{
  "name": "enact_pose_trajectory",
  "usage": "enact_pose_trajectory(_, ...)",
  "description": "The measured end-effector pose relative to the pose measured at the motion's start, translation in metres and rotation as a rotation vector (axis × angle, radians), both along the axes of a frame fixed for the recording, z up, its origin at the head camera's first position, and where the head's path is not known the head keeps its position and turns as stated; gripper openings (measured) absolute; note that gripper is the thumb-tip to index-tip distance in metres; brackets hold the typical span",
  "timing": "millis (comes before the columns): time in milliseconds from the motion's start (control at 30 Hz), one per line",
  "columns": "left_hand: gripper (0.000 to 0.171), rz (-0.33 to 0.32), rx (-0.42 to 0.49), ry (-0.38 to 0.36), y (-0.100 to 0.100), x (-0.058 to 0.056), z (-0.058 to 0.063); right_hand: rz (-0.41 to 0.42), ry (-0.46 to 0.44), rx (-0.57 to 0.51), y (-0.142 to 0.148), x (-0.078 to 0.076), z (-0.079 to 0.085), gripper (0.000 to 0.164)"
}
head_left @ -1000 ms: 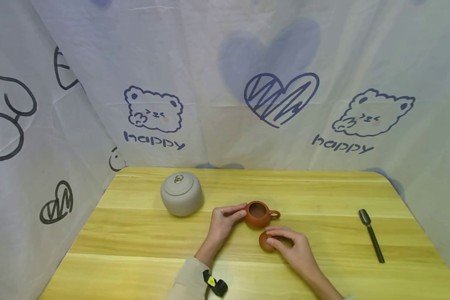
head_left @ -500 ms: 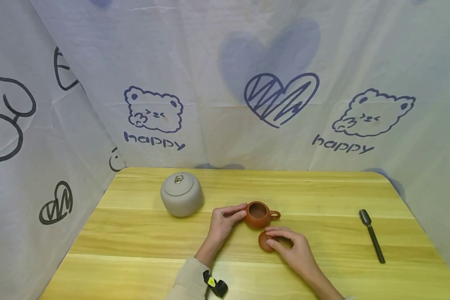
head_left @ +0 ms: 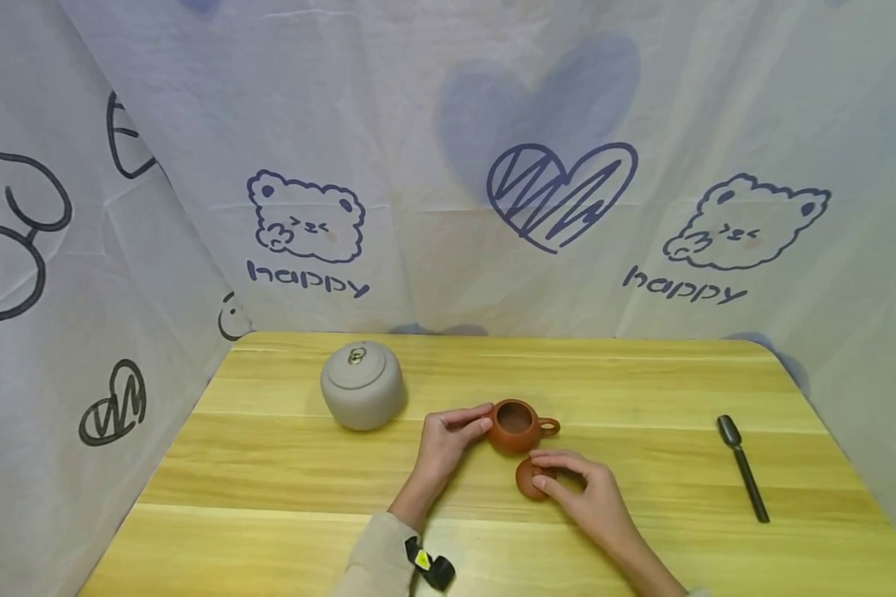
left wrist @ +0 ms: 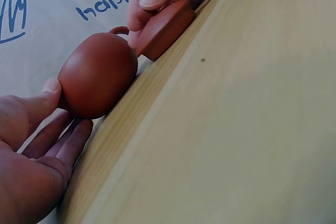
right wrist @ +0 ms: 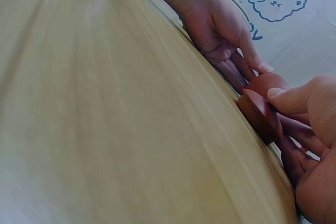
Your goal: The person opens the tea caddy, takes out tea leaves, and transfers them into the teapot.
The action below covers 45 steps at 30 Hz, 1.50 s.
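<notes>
Nearest, the right hand [head_left: 584, 502] has its grip on the lid [head_left: 528, 481], exactly where is hard to see. Just beyond, the left hand [head_left: 442, 444] pinches the pot [head_left: 512, 441] at its left end, upright on the counter [head_left: 269, 485], long axis left to right, handle [head_left: 549, 427] pointing right; both seem unmoved since a second ago

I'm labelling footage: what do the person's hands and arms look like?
The left hand and right hand are gloveless. The left sleeve is beige, with a black, yellow-marked device near its end. Only a pale edge of the right sleeve shows.
</notes>
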<state>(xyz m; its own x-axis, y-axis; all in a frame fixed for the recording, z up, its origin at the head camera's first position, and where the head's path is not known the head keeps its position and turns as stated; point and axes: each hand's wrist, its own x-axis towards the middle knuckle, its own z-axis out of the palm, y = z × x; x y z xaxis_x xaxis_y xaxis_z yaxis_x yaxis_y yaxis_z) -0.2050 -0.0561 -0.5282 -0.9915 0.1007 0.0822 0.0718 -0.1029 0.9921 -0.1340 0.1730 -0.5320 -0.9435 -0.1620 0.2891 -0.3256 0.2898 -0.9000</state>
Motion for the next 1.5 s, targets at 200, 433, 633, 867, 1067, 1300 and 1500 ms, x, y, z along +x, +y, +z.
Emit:
enact_pose_trajectory(200, 0.024, 0.011, -0.006, 0.005, 0.0, -0.001, 0.001, 0.011, 0.0, -0.012, 0.0, -0.002, 0.0, 0.019)
enact_pose_trajectory(433, 0.024, 0.01, -0.003, -0.001, 0.0, -0.001, 0.0, 0.017, -0.013, -0.03, 0.001, -0.002, -0.001, 0.02)
enact_pose_trajectory(633, 0.023, 0.001, 0.007, 0.007, 0.0, -0.001, -0.001, 0.015, -0.021, -0.052, 0.001, -0.002, -0.002, 0.02)
enact_pose_trajectory(867, 0.024, 0.008, 0.011, 0.018, 0.0, 0.0, -0.001, 0.006, 0.004, -0.072, 0.0, -0.002, 0.0, 0.022)
enact_pose_trajectory(1067, 0.026, 0.008, 0.006, 0.025, -0.003, 0.001, 0.006, 0.002, 0.06, -0.095, -0.002, -0.001, 0.012, 0.024)
enact_pose_trajectory(1300, 0.023, 0.02, -0.071, 0.087, -0.012, 0.003, 0.024, 0.002, 0.091, -0.111, -0.006, -0.007, 0.028, 0.026)
enact_pose_trajectory(1500, 0.022, 0.041, -0.133, 0.146, -0.02, 0.007, 0.047, 0.037, 0.079, -0.119, -0.01, -0.016, 0.038, 0.028)
